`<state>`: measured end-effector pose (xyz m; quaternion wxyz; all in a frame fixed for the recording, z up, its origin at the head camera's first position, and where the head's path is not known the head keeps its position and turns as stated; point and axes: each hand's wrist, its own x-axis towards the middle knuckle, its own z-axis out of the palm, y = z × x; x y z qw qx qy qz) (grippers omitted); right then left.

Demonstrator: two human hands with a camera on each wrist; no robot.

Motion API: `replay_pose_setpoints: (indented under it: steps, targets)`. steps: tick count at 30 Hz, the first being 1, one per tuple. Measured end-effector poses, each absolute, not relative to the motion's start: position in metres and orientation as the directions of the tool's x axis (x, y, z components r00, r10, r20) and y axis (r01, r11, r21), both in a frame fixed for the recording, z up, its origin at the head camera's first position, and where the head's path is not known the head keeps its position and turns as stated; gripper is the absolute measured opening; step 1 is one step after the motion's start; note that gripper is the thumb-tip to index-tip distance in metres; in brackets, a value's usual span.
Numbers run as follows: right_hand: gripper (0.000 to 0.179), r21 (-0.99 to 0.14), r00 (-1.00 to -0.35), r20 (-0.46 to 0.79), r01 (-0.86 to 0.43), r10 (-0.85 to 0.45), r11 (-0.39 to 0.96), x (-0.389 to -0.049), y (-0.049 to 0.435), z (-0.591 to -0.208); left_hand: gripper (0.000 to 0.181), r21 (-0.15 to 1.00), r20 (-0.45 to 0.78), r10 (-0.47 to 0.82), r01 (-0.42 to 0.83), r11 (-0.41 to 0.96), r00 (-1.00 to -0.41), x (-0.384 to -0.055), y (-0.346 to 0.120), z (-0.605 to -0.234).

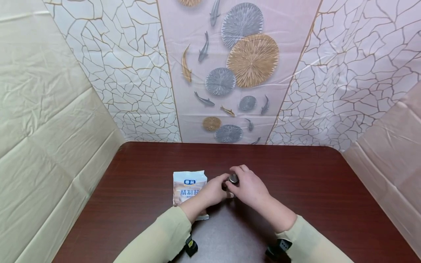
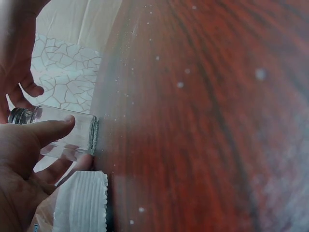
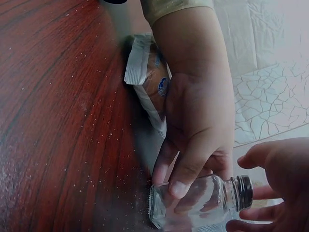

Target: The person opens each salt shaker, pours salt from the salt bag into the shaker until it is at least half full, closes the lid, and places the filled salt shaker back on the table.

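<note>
Glass jar (image 3: 195,200), roughly upright midway between the left and right edges of the bench (image 1: 148,164), dark cap (image 1: 234,179) uppermost. The left hand (image 1: 213,191) grips its body; the right hand (image 1: 250,186), nearer the cap, arches around it, thumb apart, grasping nothing. Left of the jar lies a printed bag (image 1: 189,186). Base contact with the bench cannot be told.

A clear jar (image 3: 198,207) with a dark cap (image 1: 234,179) and a pale-blue-and-brown packet (image 1: 189,187) lettered in blue show lower centre against a red-brown wood-grained table (image 1: 309,182), with a pink panel (image 1: 294,22) of gold and grey discs (image 1: 252,60) upper centre.
</note>
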<state>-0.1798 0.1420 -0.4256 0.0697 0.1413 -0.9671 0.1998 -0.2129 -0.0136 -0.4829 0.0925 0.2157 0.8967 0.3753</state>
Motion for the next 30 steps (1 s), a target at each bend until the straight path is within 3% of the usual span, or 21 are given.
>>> replay_pose_setpoints:
  steps: [15,30]
  targets:
    - [0.037,-0.347,-0.978,0.129,-0.199,-0.164,0.917,-0.1824,0.1430,-0.4281,0.054,0.732,-0.008,0.457,0.306,0.609,-0.889,-0.2122,-0.0138,-0.4840]
    - [0.026,-0.347,-0.958,0.177,-0.275,-0.226,0.896,-0.1808,0.1432,-0.4274,0.051,0.728,-0.013,0.452,0.301,0.616,-0.892,-0.2109,-0.0124,-0.4813]
